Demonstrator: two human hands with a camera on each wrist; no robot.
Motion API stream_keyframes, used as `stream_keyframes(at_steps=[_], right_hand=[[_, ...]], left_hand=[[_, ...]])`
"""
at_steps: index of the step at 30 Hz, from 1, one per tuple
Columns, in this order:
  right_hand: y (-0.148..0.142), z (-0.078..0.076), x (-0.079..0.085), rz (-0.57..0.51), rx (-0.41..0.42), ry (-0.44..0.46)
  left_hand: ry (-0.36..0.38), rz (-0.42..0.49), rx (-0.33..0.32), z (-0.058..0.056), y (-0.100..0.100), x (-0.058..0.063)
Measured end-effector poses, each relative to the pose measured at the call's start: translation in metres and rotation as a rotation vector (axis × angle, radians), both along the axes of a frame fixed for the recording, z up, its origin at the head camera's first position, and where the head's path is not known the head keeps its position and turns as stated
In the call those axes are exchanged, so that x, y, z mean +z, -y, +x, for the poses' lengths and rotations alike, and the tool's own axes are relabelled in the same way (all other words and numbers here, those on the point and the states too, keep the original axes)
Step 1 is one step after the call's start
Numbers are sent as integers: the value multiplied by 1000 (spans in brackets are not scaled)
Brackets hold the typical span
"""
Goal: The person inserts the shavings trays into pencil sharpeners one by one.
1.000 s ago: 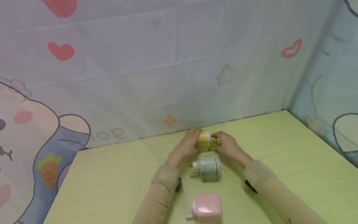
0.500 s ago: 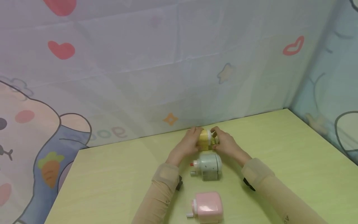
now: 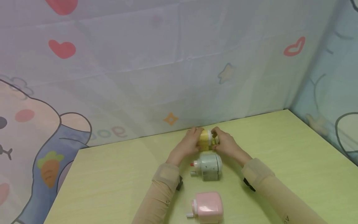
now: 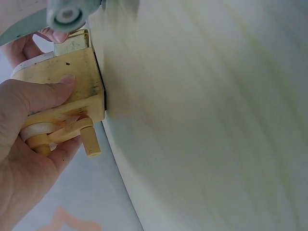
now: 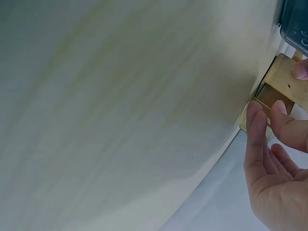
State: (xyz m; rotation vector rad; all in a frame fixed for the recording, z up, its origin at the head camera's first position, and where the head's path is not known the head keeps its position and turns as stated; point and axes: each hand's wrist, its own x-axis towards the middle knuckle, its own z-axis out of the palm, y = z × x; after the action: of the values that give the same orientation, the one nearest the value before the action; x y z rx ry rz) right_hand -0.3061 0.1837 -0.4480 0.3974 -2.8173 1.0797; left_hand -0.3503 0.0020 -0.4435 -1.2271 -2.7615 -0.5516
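A yellow hand-crank pencil sharpener point(image 3: 204, 141) stands near the table's back edge. My left hand point(image 3: 188, 143) grips its body, the thumb lying along one side in the left wrist view. Its crank handle point(image 4: 90, 140) sticks out near the fingers of that hand. On the opposite end, a see-through yellow shavings drawer point(image 4: 72, 44) juts partly out of the body. The thumb and fingers of my right hand point(image 3: 227, 144) pinch the drawer's outer end. Part of the drawer is hidden behind these fingers.
A grey-green pencil sharpener point(image 3: 209, 168) stands just in front of the yellow one, between my forearms. Nearer to me is a pink pencil sharpener point(image 3: 209, 207). A printed cloth point(image 3: 139, 77) hangs behind the pale yellow table point(image 3: 112, 177).
My right hand has come slightly closer to the sharpener's body, and less of the drawer shows outside it. During the last half second, hardly anything differs. The left hand keeps its grip.
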Motion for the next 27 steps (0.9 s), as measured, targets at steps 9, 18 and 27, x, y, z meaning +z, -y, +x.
stream_keyframes(at_steps=[9,18,27], right_hand=[[1,-1,0,-1,5,-9],[5,-1,1,-6,6,-21],[7,-1,0,-25,5,-11]], left_hand=[[-19,14,-14,0,0,0],[3,27,-10,2,-1,2],[-7,17,-9,1,0,1]])
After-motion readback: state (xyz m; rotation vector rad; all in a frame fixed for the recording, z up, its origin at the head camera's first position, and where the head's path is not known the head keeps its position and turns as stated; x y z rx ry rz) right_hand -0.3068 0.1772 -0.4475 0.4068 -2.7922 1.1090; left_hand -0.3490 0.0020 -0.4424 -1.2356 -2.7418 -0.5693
